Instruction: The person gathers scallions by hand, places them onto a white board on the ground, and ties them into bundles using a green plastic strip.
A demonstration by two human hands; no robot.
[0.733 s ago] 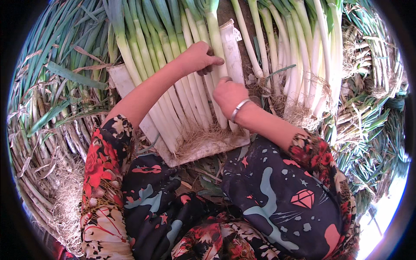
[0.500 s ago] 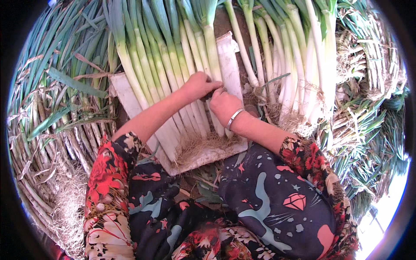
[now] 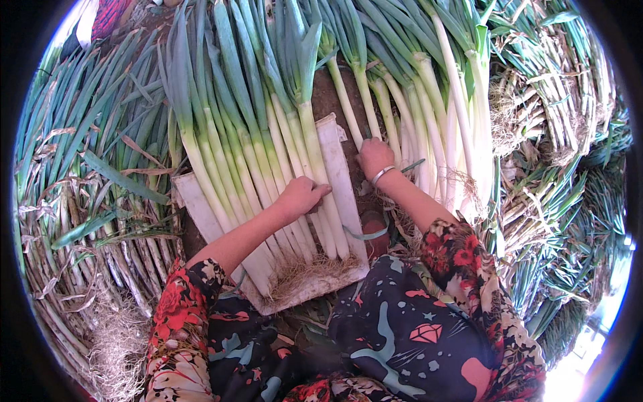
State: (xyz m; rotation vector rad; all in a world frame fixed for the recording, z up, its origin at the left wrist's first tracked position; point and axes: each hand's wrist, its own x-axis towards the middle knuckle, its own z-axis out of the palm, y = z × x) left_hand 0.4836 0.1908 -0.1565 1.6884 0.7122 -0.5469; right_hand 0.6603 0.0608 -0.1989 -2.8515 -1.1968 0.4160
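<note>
My left hand [image 3: 299,199] reaches toward 2 o'clock, its fingers curled against the rightmost stalk of the near row; how firmly they press, I cannot tell. My right hand [image 3: 376,159], wrist toward 5 o'clock, lies knuckles up at the lower ends of two leeks, fingers bent under; I cannot see whether they pinch.

From my lap, the near row of leeks [image 3: 251,167] lies at 11 o'clock, long axes running from 11 to 5, leaves away, roots toward me. The second bunch [image 3: 429,127], at 1 o'clock, points much the same way.

A heap of bundles [image 3: 87,214] fills 10 o'clock; a white board [image 3: 341,174] carries the near row; brown ground [image 3: 328,90] shows beyond; more bundles [image 3: 536,261] crowd 2 o'clock.
</note>
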